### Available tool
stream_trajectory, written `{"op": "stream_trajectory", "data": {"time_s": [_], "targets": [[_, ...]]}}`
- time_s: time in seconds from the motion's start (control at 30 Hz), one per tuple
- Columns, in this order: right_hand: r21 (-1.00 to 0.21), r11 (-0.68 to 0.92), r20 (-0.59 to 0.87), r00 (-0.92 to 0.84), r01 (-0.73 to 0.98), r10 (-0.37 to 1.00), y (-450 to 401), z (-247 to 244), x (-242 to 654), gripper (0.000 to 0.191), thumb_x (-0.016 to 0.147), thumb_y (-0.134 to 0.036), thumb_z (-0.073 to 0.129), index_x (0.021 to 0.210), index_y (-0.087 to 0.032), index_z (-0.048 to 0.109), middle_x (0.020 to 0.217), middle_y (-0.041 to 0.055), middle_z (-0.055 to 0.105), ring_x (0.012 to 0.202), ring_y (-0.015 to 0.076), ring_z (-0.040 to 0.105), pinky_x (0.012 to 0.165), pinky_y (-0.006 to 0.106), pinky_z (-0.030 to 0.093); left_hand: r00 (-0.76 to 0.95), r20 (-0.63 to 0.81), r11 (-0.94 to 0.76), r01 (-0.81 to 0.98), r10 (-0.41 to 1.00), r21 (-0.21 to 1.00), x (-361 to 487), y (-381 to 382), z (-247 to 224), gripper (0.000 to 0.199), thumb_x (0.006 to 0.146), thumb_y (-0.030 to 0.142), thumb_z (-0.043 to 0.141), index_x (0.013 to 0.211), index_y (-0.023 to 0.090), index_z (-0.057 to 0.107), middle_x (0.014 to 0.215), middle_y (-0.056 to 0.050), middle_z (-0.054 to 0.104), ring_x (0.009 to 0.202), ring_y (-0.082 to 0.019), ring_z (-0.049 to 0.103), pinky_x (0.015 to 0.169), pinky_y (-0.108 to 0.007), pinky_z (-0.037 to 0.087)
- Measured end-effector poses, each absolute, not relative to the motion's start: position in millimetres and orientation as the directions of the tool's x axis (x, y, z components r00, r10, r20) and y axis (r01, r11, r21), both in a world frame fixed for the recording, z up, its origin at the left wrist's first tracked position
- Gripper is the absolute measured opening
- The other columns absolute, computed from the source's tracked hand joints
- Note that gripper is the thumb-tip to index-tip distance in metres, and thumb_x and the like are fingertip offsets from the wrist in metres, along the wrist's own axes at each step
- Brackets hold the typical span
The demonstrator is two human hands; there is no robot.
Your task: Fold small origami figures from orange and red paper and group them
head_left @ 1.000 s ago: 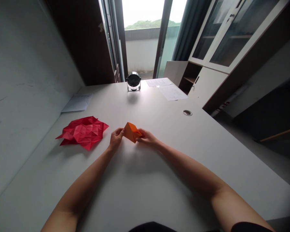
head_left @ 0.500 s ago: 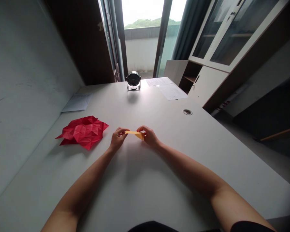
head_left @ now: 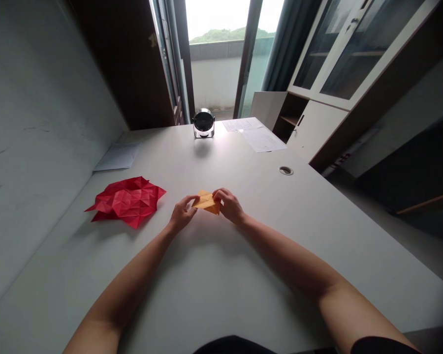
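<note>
A small piece of folded yellow-orange paper (head_left: 205, 201) is held between my two hands above the middle of the white table (head_left: 221, 285). My left hand (head_left: 182, 213) pinches its left corner between thumb and fingers. On the other side, my right hand (head_left: 229, 204) grips the right end, its fingers covering part of the paper. Creases and a flap hanging down at the lower right show on it. Left of my hands lies a large red sheet of creased paper (head_left: 127, 200), touched by neither hand.
A round black and silver device (head_left: 204, 122) on a stand is at the table's far edge. White papers (head_left: 262, 139) lie at the back right, another sheet (head_left: 118, 156) by the left wall. A round cable hole (head_left: 286, 170) is on the right; a cabinet (head_left: 317, 128) stands beyond.
The yellow-orange paper has tilted from nearly edge-on so that its creased face now shows. My left hand has shifted slightly right; my right hand still grips its end.
</note>
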State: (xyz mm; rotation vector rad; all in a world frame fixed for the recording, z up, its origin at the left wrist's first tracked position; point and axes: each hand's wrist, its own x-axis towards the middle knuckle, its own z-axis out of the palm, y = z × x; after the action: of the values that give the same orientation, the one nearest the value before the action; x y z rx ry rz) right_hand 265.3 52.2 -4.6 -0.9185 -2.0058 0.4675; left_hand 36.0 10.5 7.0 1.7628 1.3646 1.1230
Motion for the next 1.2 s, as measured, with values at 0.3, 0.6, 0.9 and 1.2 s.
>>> {"op": "stream_trajectory", "data": {"time_s": [0.3,0.6,0.9,1.2], "targets": [[-0.563,0.695,0.577,-0.388,0.448,0.718,55,-4,264,0.016,0.087,-0.010,0.054,0.092,-0.023,0.064,0.113,0.0093,0.065,0.102,0.0216,0.059,0.088,0.034,0.048,0.148,0.327,-0.357,0.475,0.933,0.804,35,11,14,0.021,0.087,0.029,0.064,0.106,0.025,0.073,0.121,-0.006,0.071,0.113,-0.023,0.065,0.098,-0.035,0.049],[-0.710,0.612,0.471,-0.412,0.349,0.780,52,-3,267,0.020,0.097,-0.036,0.054,0.097,-0.023,0.069,0.125,0.0100,0.062,0.080,0.0157,0.065,0.076,0.033,0.051,0.065,0.289,-0.290,0.408,0.955,0.866,32,12,8,0.026,0.091,0.043,0.062,0.098,0.022,0.075,0.103,-0.007,0.076,0.097,-0.022,0.070,0.086,-0.031,0.053],[-0.802,0.535,0.436,-0.352,0.266,0.829,52,-3,262,0.030,0.092,-0.045,0.061,0.078,-0.019,0.062,0.099,0.0073,0.066,0.072,0.0140,0.055,0.068,0.028,0.045,0.138,0.339,-0.364,0.426,0.931,0.828,34,12,0,0.020,0.090,0.038,0.064,0.096,0.022,0.075,0.096,-0.004,0.077,0.089,-0.020,0.072,0.082,-0.030,0.056],[-0.808,0.530,0.441,-0.331,0.258,0.834,51,-6,260,0.025,0.087,-0.039,0.066,0.076,-0.020,0.056,0.081,0.0012,0.055,0.067,0.0127,0.046,0.064,0.026,0.039,0.148,0.275,-0.312,0.428,0.950,0.848,36,5,9,0.033,0.090,0.035,0.063,0.121,0.025,0.068,0.091,-0.003,0.077,0.084,-0.019,0.073,0.074,-0.028,0.056]]}}
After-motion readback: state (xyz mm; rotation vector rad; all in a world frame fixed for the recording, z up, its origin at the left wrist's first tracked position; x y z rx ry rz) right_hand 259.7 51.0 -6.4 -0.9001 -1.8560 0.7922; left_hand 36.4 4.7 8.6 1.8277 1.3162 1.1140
